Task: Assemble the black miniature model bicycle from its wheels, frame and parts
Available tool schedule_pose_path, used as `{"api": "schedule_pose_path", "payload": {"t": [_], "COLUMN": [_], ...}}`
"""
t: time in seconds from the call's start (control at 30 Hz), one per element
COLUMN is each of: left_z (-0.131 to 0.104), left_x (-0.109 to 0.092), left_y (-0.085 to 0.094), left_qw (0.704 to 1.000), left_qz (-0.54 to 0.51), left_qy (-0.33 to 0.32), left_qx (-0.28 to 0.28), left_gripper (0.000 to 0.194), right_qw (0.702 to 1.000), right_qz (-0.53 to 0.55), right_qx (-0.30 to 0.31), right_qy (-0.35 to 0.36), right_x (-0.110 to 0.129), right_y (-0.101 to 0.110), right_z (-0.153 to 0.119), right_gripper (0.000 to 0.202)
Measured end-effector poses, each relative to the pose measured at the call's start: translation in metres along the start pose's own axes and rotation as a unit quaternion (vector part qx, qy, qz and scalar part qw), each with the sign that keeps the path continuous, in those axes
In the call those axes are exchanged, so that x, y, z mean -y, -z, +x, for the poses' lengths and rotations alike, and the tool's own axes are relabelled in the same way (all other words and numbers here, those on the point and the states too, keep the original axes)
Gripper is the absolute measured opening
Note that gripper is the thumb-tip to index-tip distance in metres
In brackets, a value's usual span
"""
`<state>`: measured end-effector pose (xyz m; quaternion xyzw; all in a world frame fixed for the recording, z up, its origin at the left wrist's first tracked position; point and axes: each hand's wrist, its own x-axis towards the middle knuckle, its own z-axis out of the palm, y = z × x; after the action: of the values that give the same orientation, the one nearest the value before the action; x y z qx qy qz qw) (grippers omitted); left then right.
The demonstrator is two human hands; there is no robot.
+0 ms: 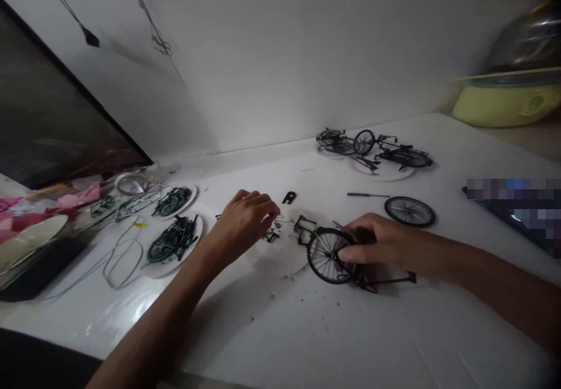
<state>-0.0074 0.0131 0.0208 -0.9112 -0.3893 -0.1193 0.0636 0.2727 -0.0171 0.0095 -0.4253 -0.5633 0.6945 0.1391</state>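
Note:
My right hand (372, 243) is closed on a small black model bicycle frame (385, 282) with a spoked wheel (328, 256), held low over the white table. Its thumb presses near the wheel's hub. To the left, my left hand (249, 216) hovers with bent fingers at a white paper plate (276, 260) that carries small dark parts. Its thumb and fingertips come together; whatever is between them is too small to make out. A dark frame part (302, 231) lies at the plate's right edge, beside the wheel.
A loose wheel (409, 211) and a screwdriver (363, 194) lie beyond my right hand. Model bicycles (403, 155) sit at the back. Green bicycle parts (173, 240) on plates, loops of wire (123, 260) and a dark phone-like object (512, 211) lie at the sides.

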Motion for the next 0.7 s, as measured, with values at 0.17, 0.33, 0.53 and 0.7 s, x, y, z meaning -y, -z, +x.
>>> {"api": "schedule_pose_path", "payload": {"t": [0.17, 0.33, 0.53, 0.7], "left_z": [-0.001, 0.000, 0.006, 0.008], "left_x": [0.012, 0.004, -0.012, -0.010], "left_y": [-0.010, -0.017, -0.029, -0.033], "left_qw": [0.999, 0.999, 0.998, 1.000], "left_qz": [0.037, 0.037, 0.029, -0.012], "left_qy": [0.014, -0.025, -0.042, -0.013], "left_qx": [0.021, 0.021, 0.020, -0.007], "left_gripper": [0.012, 0.016, 0.016, 0.015], "right_qw": [1.000, 1.000, 1.000, 1.000], "right_qz": [-0.018, -0.010, -0.020, -0.025], "right_qx": [0.010, 0.017, -0.006, -0.005], "right_qy": [-0.009, 0.000, -0.006, -0.001], "right_x": [-0.002, -0.002, 0.007, 0.008], "right_y": [0.003, 0.003, -0.006, -0.006], "right_z": [0.001, 0.003, -0.001, 0.000], "right_gripper": [0.017, 0.017, 0.017, 0.019]}}
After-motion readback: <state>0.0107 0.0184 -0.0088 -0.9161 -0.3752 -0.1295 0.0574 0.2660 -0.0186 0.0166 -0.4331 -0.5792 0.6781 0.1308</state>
